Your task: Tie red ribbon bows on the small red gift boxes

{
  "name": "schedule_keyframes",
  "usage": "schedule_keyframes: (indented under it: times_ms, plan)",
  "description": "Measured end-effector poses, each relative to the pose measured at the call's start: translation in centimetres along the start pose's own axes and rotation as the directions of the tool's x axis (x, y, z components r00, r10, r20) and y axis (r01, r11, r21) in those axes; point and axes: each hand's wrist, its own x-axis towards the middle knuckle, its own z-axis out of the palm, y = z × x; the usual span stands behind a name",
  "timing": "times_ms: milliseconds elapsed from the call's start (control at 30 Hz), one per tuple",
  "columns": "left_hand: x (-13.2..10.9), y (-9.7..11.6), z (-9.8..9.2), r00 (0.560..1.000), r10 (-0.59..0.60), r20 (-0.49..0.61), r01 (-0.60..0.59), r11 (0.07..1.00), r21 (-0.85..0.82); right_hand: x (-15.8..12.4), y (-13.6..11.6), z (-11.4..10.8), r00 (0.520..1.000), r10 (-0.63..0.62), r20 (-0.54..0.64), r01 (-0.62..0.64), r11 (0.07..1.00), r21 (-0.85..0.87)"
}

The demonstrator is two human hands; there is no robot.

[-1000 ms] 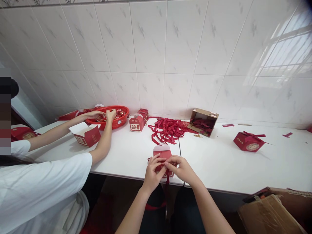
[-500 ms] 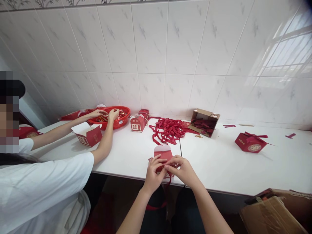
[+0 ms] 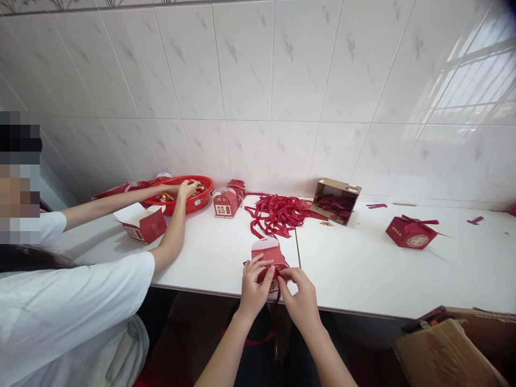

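Note:
A red box (image 3: 267, 252) with a raised pale flap stands at the table's front edge, between my hands. My left hand (image 3: 257, 282) rests over its left side, fingers bent around the box and the thumb at a dark red ribbon (image 3: 278, 294). The ribbon crosses the box front and hangs below the edge. On the right, my right hand (image 3: 299, 293) pinches the ribbon between thumb and forefinger. Behind the box lies a tangled heap of red ribbons (image 3: 278, 212).
A person's hands reach into a red basin (image 3: 206, 188) at the left, beside an open red box (image 3: 153, 227). Closed red boxes stand behind (image 3: 226, 205) and at right (image 3: 411, 234). An open carton (image 3: 337, 200) holds dark red pieces; a cardboard box (image 3: 447, 349) is at lower right.
My right hand has turned and dropped slightly, its thumb now lower beside the ribbon. My left thumb has lifted upright. The other person's hand has moved further into the basin.

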Motion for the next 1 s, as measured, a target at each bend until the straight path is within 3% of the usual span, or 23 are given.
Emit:
schedule_keyframes:
  times_ms: [100,267,400,533,667,867,1000]
  plan:
    - [0.0,0.1,0.2,1.0,-0.009,-0.013,0.009,1.0,0.007,-0.4,-0.5,0.8,0.998,0.024,-0.051,-0.024,1.0,-0.009]
    - [0.1,0.0,0.3,0.999,-0.008,-0.031,0.009,1.0,0.018,-0.4,-0.9,1.2,0.988,0.152,0.005,-0.152,0.979,0.136]
    - [0.0,-0.1,0.4,0.999,0.007,-0.043,-0.006,1.0,0.024,-0.6,-0.6,1.6,0.933,0.335,0.127,-0.358,0.85,0.387]
    - [-0.1,0.1,0.3,0.999,0.015,-0.044,-0.015,1.0,0.013,-0.5,-0.7,1.7,0.883,0.402,0.242,-0.468,0.718,0.515]
    - [-0.1,0.4,0.1,1.0,0.007,-0.019,-0.007,1.0,0.03,-0.1,-0.9,1.1,0.877,0.395,0.274,-0.481,0.708,0.518]
    - [-0.2,0.5,0.2,1.0,-0.015,-0.011,0.015,1.0,0.02,-0.4,-0.6,0.3,0.917,0.351,0.19,-0.397,0.754,0.524]
    - [-0.1,0.4,0.4,0.999,-0.047,-0.013,0.047,0.999,0.004,-0.7,-0.5,0.2,0.917,0.375,0.138,-0.382,0.721,0.578]
